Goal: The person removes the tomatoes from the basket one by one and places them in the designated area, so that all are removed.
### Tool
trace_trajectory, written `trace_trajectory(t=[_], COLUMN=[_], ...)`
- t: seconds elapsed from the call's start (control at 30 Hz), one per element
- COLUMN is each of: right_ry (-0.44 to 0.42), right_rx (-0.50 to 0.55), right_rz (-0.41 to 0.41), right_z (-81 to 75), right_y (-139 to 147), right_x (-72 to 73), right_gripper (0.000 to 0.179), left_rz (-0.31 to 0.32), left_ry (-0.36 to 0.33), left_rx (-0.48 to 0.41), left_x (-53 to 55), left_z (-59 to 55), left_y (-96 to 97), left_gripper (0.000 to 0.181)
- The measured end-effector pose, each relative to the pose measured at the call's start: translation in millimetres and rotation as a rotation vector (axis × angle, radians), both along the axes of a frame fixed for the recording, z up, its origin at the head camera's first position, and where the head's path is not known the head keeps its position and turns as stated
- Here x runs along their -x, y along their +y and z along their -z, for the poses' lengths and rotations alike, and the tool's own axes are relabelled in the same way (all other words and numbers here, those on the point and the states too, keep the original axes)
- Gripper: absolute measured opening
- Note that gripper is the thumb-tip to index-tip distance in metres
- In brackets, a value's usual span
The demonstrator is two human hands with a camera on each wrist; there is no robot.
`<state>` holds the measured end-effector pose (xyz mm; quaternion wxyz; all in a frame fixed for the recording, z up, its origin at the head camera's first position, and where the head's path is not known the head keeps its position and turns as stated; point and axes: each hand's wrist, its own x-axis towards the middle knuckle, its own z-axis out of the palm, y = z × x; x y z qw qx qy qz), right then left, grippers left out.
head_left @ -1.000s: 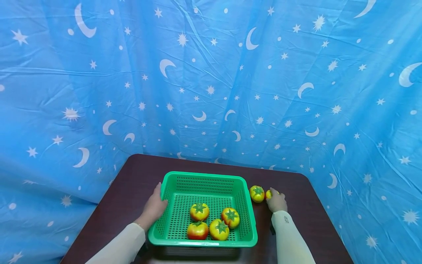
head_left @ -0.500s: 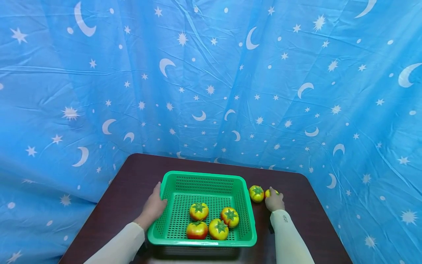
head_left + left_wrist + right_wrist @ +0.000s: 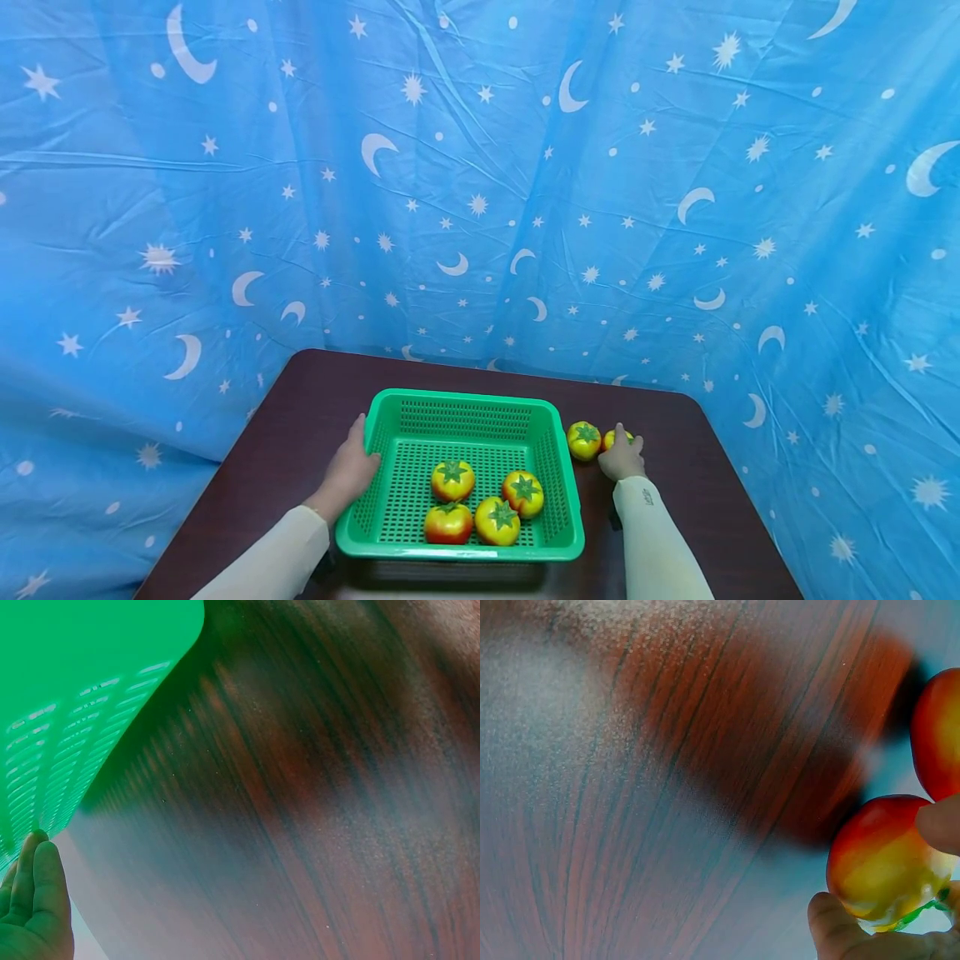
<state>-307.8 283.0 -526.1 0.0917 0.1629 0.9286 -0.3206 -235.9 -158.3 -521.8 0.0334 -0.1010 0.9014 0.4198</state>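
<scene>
In the head view, a green plastic basket [image 3: 465, 554] holds several red-and-yellow tomatoes [image 3: 498, 522] with green star-shaped tops. My left hand [image 3: 349, 468] grips its left rim, thumb over the inner side; straight fingers [image 3: 46, 881] lie against the outer wall in the left wrist view. To the right of the basket, my right hand [image 3: 624, 458] holds a tomato [image 3: 885, 859] on the table between thumb and fingers, partly hiding it. Another tomato [image 3: 584, 441] sits between that one and the basket, its edge also showing in the right wrist view.
The dark brown wood-grain table [image 3: 330, 375] has rounded far corners. A blue curtain [image 3: 480, 208] with white moons and stars hangs behind it and along both sides.
My right hand has shifted slightly left and its fingers have moved on the tomato, showing a little more of it. The left hand, basket and other tomatoes stay put.
</scene>
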Motion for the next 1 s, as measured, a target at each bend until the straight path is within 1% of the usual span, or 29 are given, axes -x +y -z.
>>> trace_trajectory(t=[0.27, 0.5, 0.63, 1.0], right_ry=[-0.014, -0.020, -0.025, -0.038], right_rx=[-0.030, -0.022, -0.019, -0.044], right_rz=[-0.010, -0.027, -0.031, -0.040], right_z=[0.0, -4.3, -4.3, -0.7], right_y=[1.1, 0.8, 1.0, 5.1], right_x=[-0.6, 0.4, 1.8, 6.2], right_gripper=[0.079, 0.067, 0.064, 0.063], left_rz=[-0.002, -0.003, -0.001, -0.002], left_ry=[-0.005, -0.008, 0.000, -0.003], left_rx=[0.005, -0.007, 0.002, 0.007], left_x=[0.4, -0.1, -0.3, -0.4], left_z=[2.0, 0.8, -0.1, -0.7], left_y=[-0.8, -1.1, -1.0, -0.5], left_gripper=[0.076, 0.076, 0.076, 0.076])
